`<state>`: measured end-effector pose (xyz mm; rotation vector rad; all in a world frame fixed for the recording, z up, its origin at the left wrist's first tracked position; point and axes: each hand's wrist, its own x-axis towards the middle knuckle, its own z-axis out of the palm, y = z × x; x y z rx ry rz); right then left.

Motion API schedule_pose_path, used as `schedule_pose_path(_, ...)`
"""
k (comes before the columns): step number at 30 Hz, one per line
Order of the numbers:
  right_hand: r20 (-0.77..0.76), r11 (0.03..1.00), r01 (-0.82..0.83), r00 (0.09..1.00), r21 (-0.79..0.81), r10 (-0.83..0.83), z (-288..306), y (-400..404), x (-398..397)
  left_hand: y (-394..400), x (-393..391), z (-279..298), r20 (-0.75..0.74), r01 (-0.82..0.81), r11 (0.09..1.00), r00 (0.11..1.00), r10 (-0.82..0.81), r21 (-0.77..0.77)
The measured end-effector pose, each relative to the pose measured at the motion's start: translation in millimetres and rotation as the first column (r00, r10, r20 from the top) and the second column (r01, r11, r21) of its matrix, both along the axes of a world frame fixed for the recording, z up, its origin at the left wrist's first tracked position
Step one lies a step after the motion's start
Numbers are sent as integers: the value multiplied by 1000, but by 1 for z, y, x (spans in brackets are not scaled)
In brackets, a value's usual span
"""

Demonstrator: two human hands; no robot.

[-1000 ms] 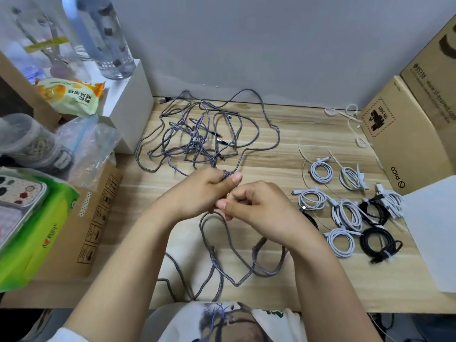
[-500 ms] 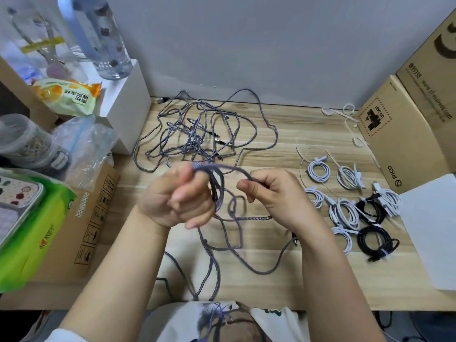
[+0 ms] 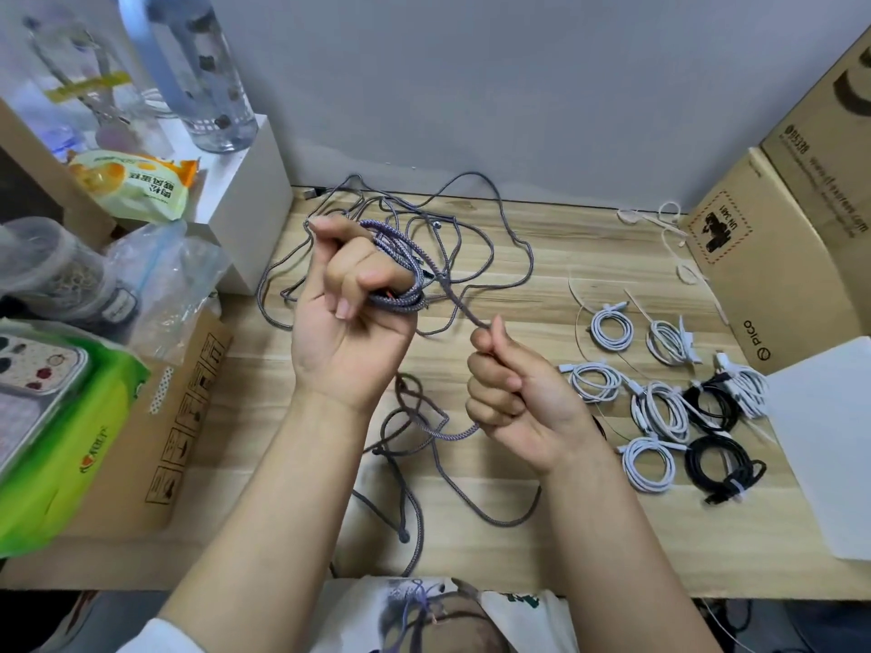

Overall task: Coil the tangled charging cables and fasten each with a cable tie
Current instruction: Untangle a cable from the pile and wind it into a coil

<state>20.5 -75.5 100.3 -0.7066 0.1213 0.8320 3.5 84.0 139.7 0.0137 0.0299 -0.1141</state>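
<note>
Change: since half a second ago, left hand (image 3: 349, 322) is lifting with several turns of the grey cable (image 3: 400, 271) now wound over its fingers, while right hand (image 3: 513, 393) is dropping lower and pulling the strand out to the side.
Surface: wooden table (image 3: 589, 534) is carrying everything, with a grey wall (image 3: 471, 87) standing beyond the hands.
Room: cardboard boxes (image 3: 773, 261) are standing past the right hand; a white box (image 3: 245, 200) with a clear bottle (image 3: 207, 73) on it, a snack packet (image 3: 136, 181) and a green pack (image 3: 61, 440) are sitting out beyond the left hand.
Left hand: fingers are curling round the wound loops, gripping them above the table.
Right hand: fist is clenching on a single strand of the same cable, below and beside the left hand.
Cable: one taut run is stretching between the two hands; the loose tangle (image 3: 424, 219) is lying behind the left hand, and slack is trailing under both wrists.
Finished coils: white and black bundles (image 3: 660, 412) are lying just beyond the right hand.
</note>
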Motion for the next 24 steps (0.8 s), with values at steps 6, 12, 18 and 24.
schedule_pose_path(6, 499, 541, 210, 731, -814, 466, -8, 6, -9, 9, 7, 3, -93, -126, 986, 986, 137, 111)
schedule_pose_path(12, 495, 511, 110, 484, -853, 722, 15, 8, -22, 10, 17, -8, -36, -302, 883, 941, 336, 359)
schedule_pose_path(18, 595, 448, 400, 423, -800, 684, 37, 5, -24, 5, 13, -23, 118, -236, 397, 947, 300, 887)
schedule_pose_path(24, 599, 678, 256, 727, -689, 336, 48, -3, -23, -1, 0, -23, 105, -106, -4, 989, -103, 994)
